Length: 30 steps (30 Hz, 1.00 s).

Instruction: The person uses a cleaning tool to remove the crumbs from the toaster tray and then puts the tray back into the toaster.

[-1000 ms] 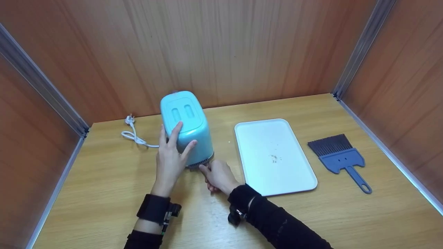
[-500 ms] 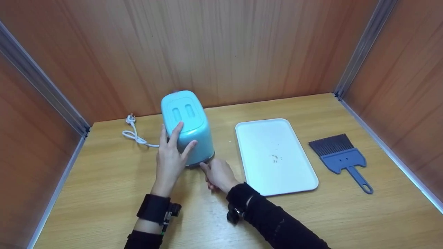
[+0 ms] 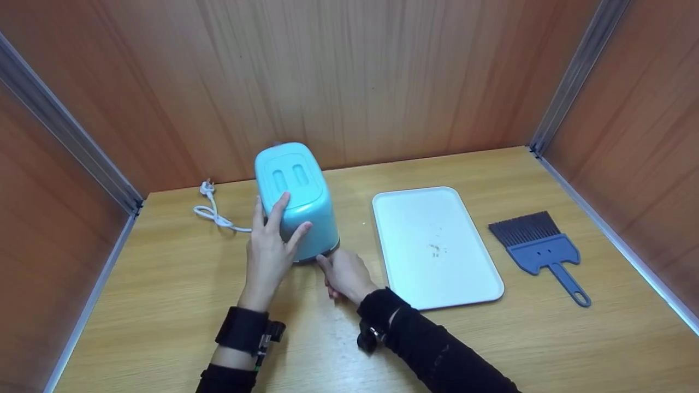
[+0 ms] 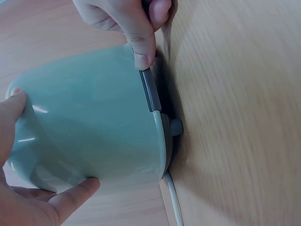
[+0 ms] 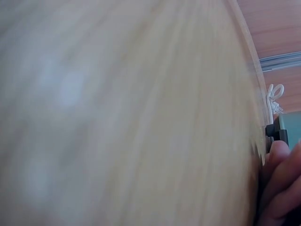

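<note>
A light-blue toaster (image 3: 295, 202) with a lid that has two long recesses stands on the table. My left hand (image 3: 266, 256) rests on its near end, fingers straight and spread over the lid's edge and the side. Low at the same end is the dark edge of the crumb tray (image 4: 150, 90), set in a cutout of the toaster's shell. With the thumb on that edge, my right hand (image 3: 348, 277) pinches it, the other fingers curled below and partly hidden. In the right wrist view, only my right fingers (image 5: 281, 181) and a corner of the toaster show.
A white tray (image 3: 431, 278) with brown crumbs (image 3: 435, 250) lies right of the toaster. Farther right is a blue brush (image 3: 540, 254) with dark bristles. The toaster's white cord and plug (image 3: 210, 207) lie at left. Wooden walls enclose the back and sides.
The crumb tray has slid into the toaster's base; its grey slotted part, visible a second ago, is now hidden. My right hand has shifted slightly toward the toaster. My left hand stays put.
</note>
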Each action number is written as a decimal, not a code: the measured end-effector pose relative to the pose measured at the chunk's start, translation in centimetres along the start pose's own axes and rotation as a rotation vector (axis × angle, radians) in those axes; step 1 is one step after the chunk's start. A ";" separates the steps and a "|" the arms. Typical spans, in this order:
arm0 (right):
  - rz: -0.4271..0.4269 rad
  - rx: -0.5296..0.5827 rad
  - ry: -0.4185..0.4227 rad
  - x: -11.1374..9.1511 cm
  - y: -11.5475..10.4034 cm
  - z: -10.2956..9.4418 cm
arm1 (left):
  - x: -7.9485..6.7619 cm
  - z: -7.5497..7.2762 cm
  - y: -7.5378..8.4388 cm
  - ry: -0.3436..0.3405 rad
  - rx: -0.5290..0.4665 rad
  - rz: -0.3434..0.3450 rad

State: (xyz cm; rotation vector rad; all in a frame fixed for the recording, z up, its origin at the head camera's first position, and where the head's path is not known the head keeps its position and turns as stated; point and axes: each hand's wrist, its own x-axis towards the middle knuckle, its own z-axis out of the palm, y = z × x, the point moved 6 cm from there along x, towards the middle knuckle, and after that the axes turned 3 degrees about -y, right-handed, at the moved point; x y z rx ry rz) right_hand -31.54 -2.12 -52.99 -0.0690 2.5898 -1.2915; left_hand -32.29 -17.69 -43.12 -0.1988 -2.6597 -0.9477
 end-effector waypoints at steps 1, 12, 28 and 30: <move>-0.002 0.007 0.002 0.0 0.0 0.0 | 0.0 0.0 0.0 -0.002 0.000 -0.001; -0.049 0.034 -0.058 -0.4 -0.1 0.1 | 0.4 0.5 -0.5 -0.068 -0.026 -0.048; -0.097 -0.119 -0.120 -0.1 -2.4 -4.8 | 1.7 -0.6 -2.2 -0.161 0.070 -0.071; -0.123 -0.134 -0.105 0.0 -2.9 -6.3 | 2.2 -1.3 -2.4 -0.184 0.084 -0.094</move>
